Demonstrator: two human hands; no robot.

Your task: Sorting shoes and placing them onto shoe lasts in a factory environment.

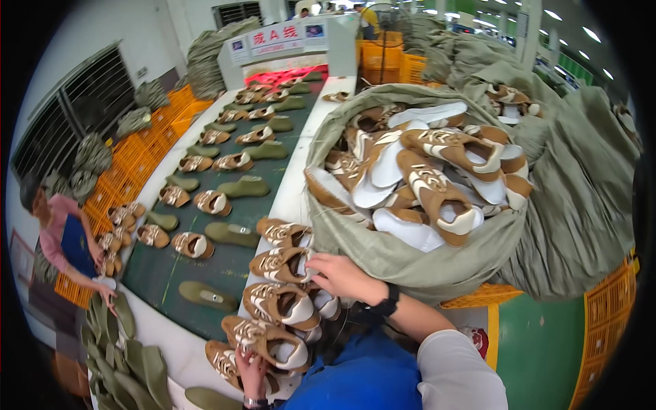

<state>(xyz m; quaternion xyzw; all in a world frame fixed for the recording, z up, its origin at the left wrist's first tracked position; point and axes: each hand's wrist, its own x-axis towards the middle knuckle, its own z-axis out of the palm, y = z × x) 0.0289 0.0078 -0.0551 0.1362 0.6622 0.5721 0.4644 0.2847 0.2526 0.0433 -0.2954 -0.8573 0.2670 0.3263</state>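
A row of brown and white shoes (277, 301) stands along the near right edge of the conveyor. My left hand (251, 372) is at the front end of this row, its fingers closed around a shoe (222, 360); part of its grip is hidden. Farther up, my right hand (345, 279) reaches across from the right. Its bent fingers grip the heel edge of another shoe (283, 264). On the green belt (167, 273), shoes sit beside olive-green shoe lasts (232, 234).
A big grey-green sack (410, 270) full of shoes and white soles stands at my right. Loose lasts (137, 372) are piled at near left. A co-worker (68, 239) in pink reaches toward them. Orange crates (147, 154) line the far left; a machine (277, 51) spans the belt's far end.
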